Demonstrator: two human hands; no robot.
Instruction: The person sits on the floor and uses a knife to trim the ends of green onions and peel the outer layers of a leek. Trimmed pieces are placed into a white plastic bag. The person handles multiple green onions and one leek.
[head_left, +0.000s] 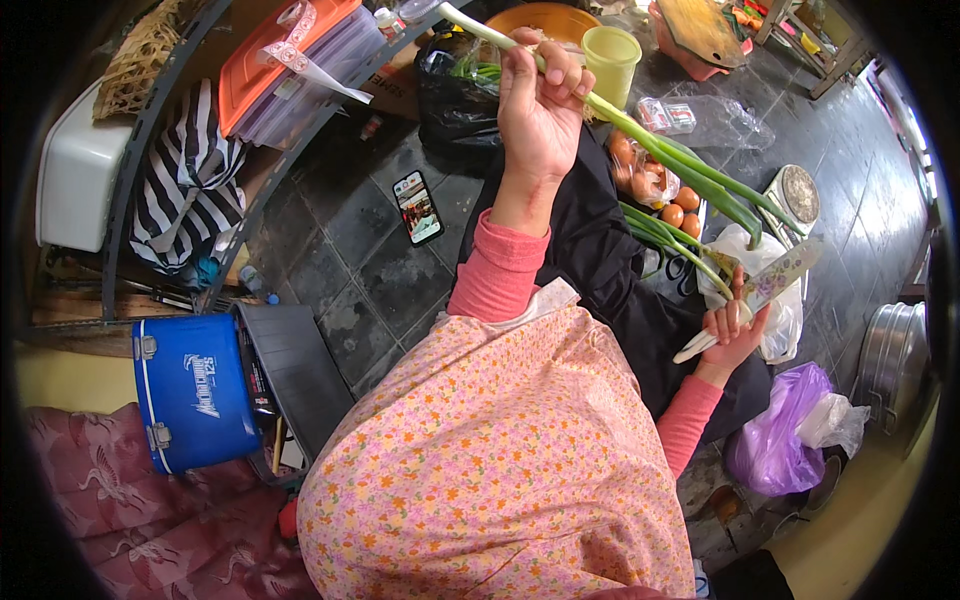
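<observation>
My left hand (541, 105) is raised and closed around a long spring onion (637, 135). Its white end points up and left, and its green leaves trail down to the right. Lower right, my right hand (729, 330) grips a knife (784, 277) by its pale handle, one finger extended along the side of the flower-patterned blade. More spring onions (675, 238) lie beside my right hand, their pale ends reaching its fingers; whether the hand also holds them I cannot tell. A white plastic bag (784, 322) sits behind the blade.
Brown eggs (686, 199) lie near a kitchen scale (796, 191). Scissors (681, 271) rest by the onions. A phone (418, 208) lies on the tiled floor (375, 255). Around stand a yellow-green tub (611, 67), a black bag (454, 120), a purple bag (780, 435) and a blue cooler (199, 394).
</observation>
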